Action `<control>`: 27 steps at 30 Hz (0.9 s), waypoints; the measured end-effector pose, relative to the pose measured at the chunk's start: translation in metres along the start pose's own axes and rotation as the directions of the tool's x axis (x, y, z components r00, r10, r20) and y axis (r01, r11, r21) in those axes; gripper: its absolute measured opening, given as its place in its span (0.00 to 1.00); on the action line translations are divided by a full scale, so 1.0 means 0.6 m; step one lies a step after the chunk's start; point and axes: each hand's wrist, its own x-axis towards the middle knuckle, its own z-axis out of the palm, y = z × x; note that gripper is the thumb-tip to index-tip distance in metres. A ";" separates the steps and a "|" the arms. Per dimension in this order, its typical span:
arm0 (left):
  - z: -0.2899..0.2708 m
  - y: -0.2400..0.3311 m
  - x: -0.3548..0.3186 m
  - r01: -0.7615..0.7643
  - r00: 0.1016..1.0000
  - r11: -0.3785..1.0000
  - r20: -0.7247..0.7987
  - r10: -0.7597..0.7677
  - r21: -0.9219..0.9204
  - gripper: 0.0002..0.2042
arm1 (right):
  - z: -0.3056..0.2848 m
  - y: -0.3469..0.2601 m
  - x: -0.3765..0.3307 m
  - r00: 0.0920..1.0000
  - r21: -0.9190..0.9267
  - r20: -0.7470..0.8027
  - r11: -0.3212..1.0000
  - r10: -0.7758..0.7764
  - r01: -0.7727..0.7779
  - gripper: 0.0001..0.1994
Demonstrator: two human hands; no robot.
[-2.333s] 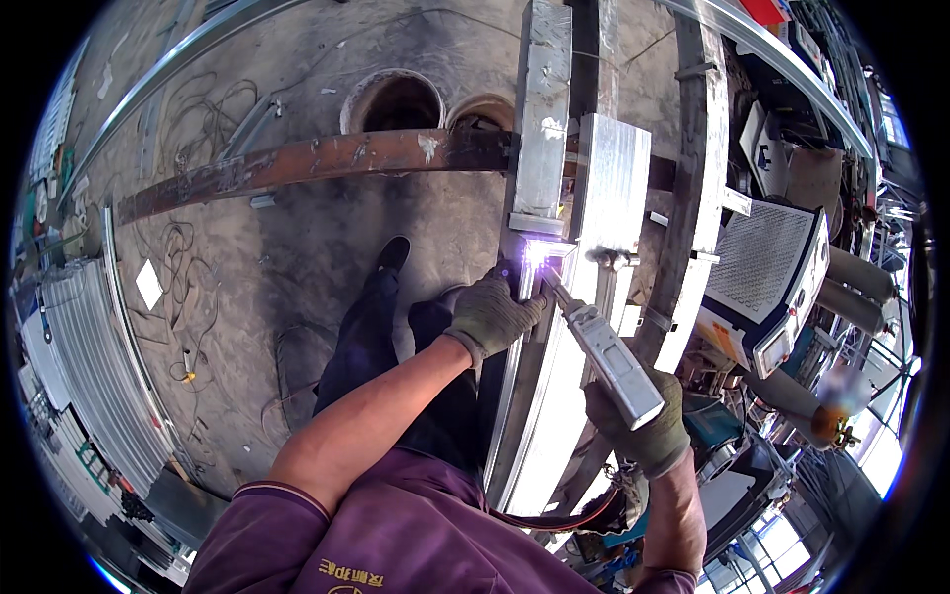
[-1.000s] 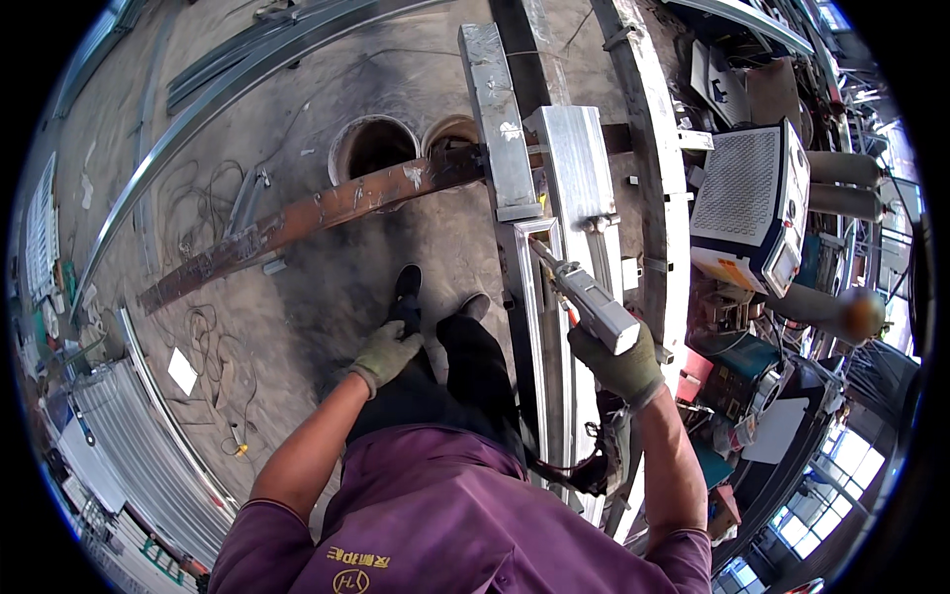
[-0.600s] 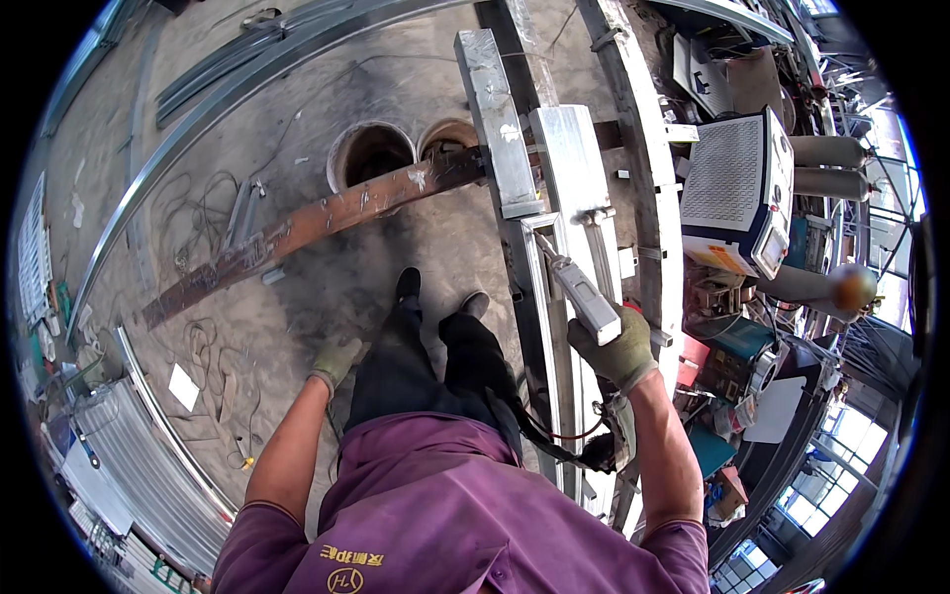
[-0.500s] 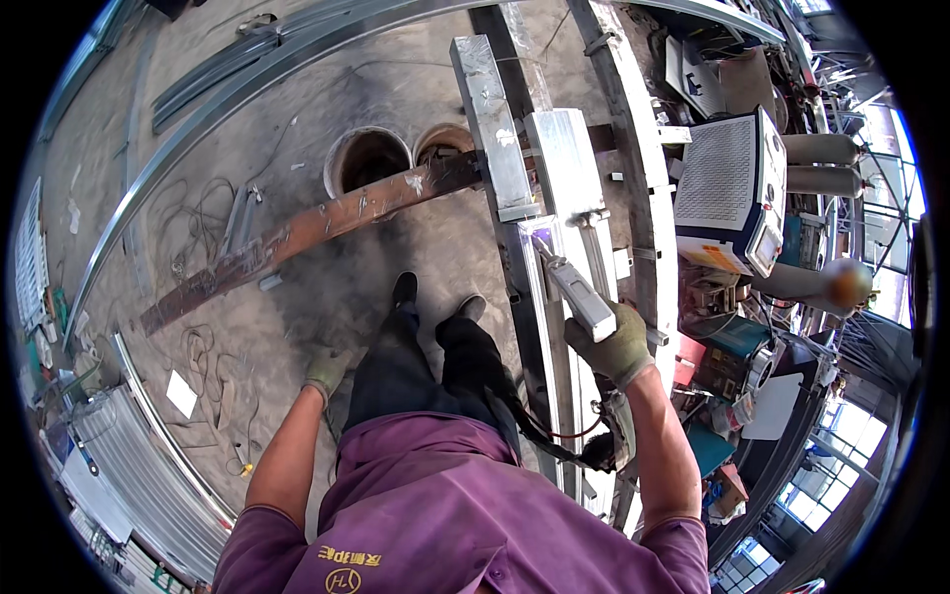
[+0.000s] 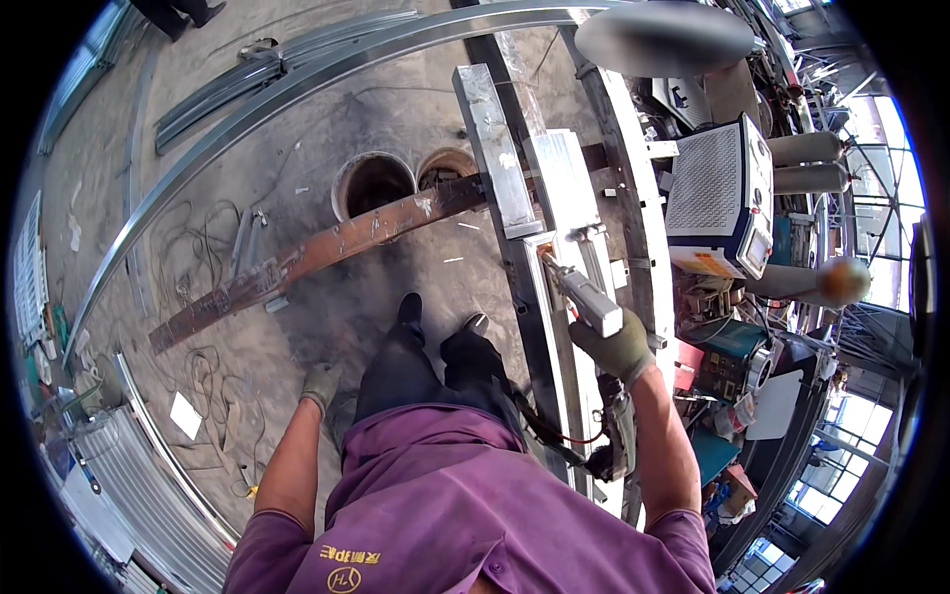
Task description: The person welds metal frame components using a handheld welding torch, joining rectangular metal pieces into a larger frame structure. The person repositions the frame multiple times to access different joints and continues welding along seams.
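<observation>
My right hand (image 5: 616,347), in a grey-green glove, grips a silver welding torch (image 5: 584,293). Its nozzle points at a long silver metal frame (image 5: 542,297) that runs up the middle of the view. A black cable (image 5: 539,428) hangs from the torch down past my hip. My left hand (image 5: 321,383), also gloved, hangs at my side with loosely curled fingers and holds nothing. My black trousers and shoes (image 5: 435,327) stand on the concrete floor left of the frame.
A rusty steel beam (image 5: 317,259) crosses under the frame, beside two round pipe openings (image 5: 371,183). A white welding machine (image 5: 717,198) and other equipment stand at right. Curved metal rails (image 5: 228,139) and loose cables (image 5: 198,376) lie on the floor at left.
The welding arc has gone out. My left hand let go of the frame and dropped to my side. My right hand keeps the torch by the frame.
</observation>
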 end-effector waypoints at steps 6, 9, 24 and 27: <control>-0.038 0.051 0.010 0.000 0.998 0.996 0.061 -0.005 0.088 0.21 | 0.032 0.016 -0.073 0.989 0.205 -0.144 0.978 -0.011 0.040 0.17; -0.036 0.090 0.007 -0.075 0.993 0.989 0.099 0.063 0.126 0.23 | 0.051 0.008 -0.105 0.961 0.340 -0.267 0.926 -0.074 0.166 0.10; 0.180 0.577 -0.268 -0.594 0.295 0.756 0.800 0.522 -0.274 0.26 | 0.089 -0.194 -0.132 0.952 0.263 -0.192 0.922 -0.238 0.284 0.40; 0.180 0.558 -0.246 -0.581 0.463 0.785 0.706 0.535 -0.214 0.17 | 0.105 -0.157 -0.194 0.849 0.387 -0.483 0.817 -0.216 0.427 0.41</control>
